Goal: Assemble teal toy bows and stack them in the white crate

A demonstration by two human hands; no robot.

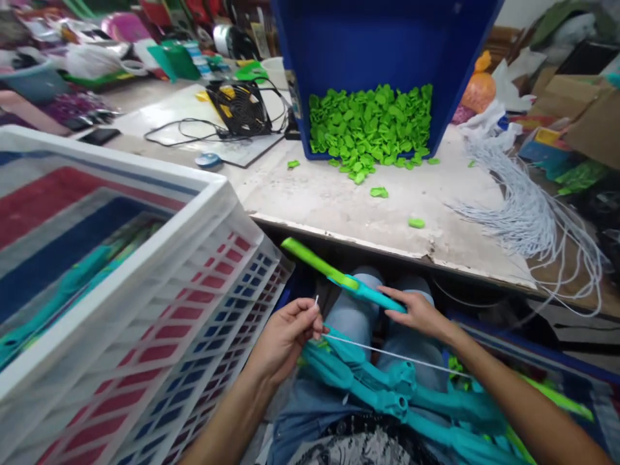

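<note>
Cluttered room beyond a pale, worn surface [310, 206]

From my end I see a crowded room, with heaped goods [87, 59] far left and cartons [576, 97] far right. On the surface a blue bin [387, 45] faces me with its open side; green bits [372, 129] are piled inside it and spill over its lip, and a few more lie loose nearer to me. A black fan [239, 106] stands left of the bin, and a bundle of pale strings [526, 213] drapes over the right part of the surface.

I have the left hand [290, 329] pinched on a white cord [397, 354], a short end poking up above the grip. From there the cord runs straight to the right over the lap, until the right forearm [523, 387] hides it. The right hand [419, 313] is clamped on the near, teal end of a stick [346, 281], whose green end slants away to the far left.

Teal parts [358, 387] lie across the lap, near the cord; I can't tell whether it joins them. At near left stands a white crate [121, 278] with striped sheeting and more teal pieces inside.
</note>
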